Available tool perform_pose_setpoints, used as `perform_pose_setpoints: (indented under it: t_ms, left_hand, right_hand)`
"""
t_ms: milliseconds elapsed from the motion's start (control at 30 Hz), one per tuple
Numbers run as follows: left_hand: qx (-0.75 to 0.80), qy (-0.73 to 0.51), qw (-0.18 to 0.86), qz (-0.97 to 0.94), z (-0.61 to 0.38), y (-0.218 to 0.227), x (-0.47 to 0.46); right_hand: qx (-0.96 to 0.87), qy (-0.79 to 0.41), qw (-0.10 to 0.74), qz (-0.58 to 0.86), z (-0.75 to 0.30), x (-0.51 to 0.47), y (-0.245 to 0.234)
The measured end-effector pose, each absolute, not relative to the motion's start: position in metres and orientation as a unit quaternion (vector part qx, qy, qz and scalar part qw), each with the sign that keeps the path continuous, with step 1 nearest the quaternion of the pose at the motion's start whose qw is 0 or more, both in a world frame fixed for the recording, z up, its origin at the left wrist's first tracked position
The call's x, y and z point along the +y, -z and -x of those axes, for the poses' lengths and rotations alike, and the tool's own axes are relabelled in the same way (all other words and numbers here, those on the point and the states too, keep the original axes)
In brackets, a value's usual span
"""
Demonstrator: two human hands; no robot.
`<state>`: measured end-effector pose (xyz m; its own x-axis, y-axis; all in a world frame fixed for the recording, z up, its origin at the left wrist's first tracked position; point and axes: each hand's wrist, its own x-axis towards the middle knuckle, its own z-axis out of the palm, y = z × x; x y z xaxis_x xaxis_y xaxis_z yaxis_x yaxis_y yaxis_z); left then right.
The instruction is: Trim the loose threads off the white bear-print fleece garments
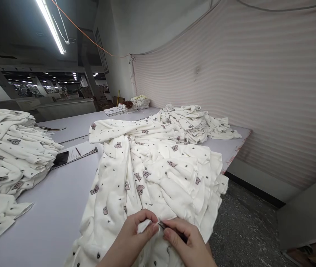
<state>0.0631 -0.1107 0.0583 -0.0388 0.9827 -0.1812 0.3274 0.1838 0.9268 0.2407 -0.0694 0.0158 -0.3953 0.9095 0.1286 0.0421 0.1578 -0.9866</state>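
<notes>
White printed cloth (169,178): bunched across near part of surface (46,222). Left grip (137,231) pinched on cloth edge; right grip (188,235) closed around dark tool (162,224), likely snips, tip hard to make out. Best to keep edge taut, tip off fabric. Count: one tool, one heap (10,148) at left, one phone (61,158), one pile (188,122) beyond.

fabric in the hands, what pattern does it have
The fabric is white with greyish-pink motifs and small dark marks, best in the head view.
</notes>
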Motion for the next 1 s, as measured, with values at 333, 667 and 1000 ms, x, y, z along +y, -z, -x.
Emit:
perform_pose_setpoints:
  t_ms: [333,667,1000]
  left_hand:
    - [0.605,-0.376,0.384,-0.587,-0.068,-0.066,-0.107]
    - [0.597,-0.34,0.227,-0.691,-0.084,-0.077,-0.074]
    - [0.588,-0.195,0.034,-0.784,-0.118,-0.04,-0.071]
  right_hand:
    - [-0.641,-0.448,0.476,0.403,-0.253,-0.07,-0.018]
    - [-0.547,-0.447,0.511,0.489,-0.277,-0.05,-0.002]
    - [-0.676,-0.349,0.466,0.451,-0.286,-0.056,-0.012]
